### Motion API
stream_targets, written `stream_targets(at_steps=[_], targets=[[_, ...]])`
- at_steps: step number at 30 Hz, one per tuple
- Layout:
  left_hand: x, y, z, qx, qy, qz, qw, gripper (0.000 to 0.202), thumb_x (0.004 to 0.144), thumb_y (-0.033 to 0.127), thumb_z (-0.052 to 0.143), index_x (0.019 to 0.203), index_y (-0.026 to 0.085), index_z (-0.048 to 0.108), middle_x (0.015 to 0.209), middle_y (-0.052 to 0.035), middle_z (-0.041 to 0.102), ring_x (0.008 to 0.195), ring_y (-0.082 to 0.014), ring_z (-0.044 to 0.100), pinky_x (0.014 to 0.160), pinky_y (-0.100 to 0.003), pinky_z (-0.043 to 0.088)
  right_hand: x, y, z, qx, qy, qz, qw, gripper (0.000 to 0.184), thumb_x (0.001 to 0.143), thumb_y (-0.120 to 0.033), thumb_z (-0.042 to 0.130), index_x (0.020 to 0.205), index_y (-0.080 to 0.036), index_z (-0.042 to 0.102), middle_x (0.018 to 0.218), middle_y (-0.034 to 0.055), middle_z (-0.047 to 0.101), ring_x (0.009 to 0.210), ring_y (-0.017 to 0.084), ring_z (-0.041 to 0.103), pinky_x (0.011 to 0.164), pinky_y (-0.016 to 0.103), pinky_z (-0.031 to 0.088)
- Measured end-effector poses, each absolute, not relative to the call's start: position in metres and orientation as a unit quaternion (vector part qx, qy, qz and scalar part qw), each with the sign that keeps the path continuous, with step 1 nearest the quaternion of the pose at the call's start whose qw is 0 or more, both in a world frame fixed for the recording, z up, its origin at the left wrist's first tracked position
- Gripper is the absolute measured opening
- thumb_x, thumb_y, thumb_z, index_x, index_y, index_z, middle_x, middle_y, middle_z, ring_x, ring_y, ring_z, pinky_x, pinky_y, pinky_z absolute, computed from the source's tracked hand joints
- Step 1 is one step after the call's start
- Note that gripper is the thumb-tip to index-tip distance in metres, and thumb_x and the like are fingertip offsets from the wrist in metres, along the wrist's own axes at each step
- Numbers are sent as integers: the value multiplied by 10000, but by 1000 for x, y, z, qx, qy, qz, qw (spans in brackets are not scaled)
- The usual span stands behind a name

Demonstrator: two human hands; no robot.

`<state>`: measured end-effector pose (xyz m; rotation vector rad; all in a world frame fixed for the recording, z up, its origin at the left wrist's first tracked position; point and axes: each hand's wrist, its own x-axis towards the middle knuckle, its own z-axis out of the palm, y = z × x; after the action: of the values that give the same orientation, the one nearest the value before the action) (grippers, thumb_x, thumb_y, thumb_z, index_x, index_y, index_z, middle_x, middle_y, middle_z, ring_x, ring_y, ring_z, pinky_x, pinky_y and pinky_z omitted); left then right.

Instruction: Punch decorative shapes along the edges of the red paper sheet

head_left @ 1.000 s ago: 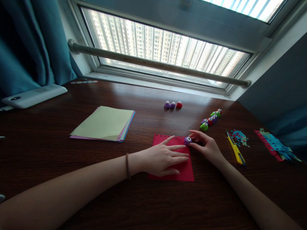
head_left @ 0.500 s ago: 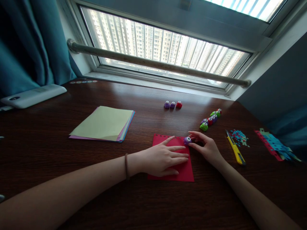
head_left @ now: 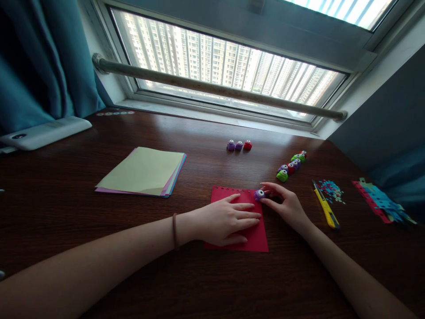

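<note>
My left hand lies flat, fingers spread, on a sheet of red paper. Along the sheet's far edge runs a row of small punched holes. At that edge's right corner sits a small purple craft punch with a white top. The thumb and fingers of my right hand close on the punch from its right side. Part of the paper is hidden under my left hand.
A stack of coloured paper lies to the left. Three punches stand behind, and several more to the right. Beyond them are a yellow utility knife, paper bits and cut strips. A white device lies far left.
Almost nothing differs. The fingers of my left hand have shifted very slightly on the red paper; my right hand stays on the purple punch at the same corner.
</note>
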<state>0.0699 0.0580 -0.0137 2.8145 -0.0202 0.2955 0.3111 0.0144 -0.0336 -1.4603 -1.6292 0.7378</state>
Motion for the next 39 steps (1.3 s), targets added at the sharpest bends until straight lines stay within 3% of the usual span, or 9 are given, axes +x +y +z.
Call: stream_targets(at_steps=[17, 24, 39], targets=[[69, 58, -13, 984, -10, 104, 145, 455, 931, 338, 454, 1340, 154, 378, 1388, -72, 417, 1292, -215, 341, 1115, -448, 143, 310, 13, -31, -573, -663, 279, 393, 380, 763, -291, 686, 1115, -195, 578, 955, 43, 642, 869, 189, 596, 785, 335, 479], [70, 57, -12, 981, -9, 118, 153, 444, 917, 330, 483, 1323, 166, 404, 1360, -82, 451, 1271, -235, 377, 1108, -448, 178, 306, 10, -24, -551, -687, 243, 406, 208, 823, -324, 621, 1001, -223, 656, 1025, 46, 606, 867, 177, 587, 781, 316, 489], [70, 58, -13, 982, -8, 100, 162, 450, 934, 327, 454, 1345, 165, 369, 1393, -79, 408, 1293, -215, 339, 1116, -436, 125, 304, 11, -25, -552, -676, 263, 412, 222, 826, -321, 618, 1018, -212, 633, 986, 45, 614, 823, 168, 593, 738, 302, 497]])
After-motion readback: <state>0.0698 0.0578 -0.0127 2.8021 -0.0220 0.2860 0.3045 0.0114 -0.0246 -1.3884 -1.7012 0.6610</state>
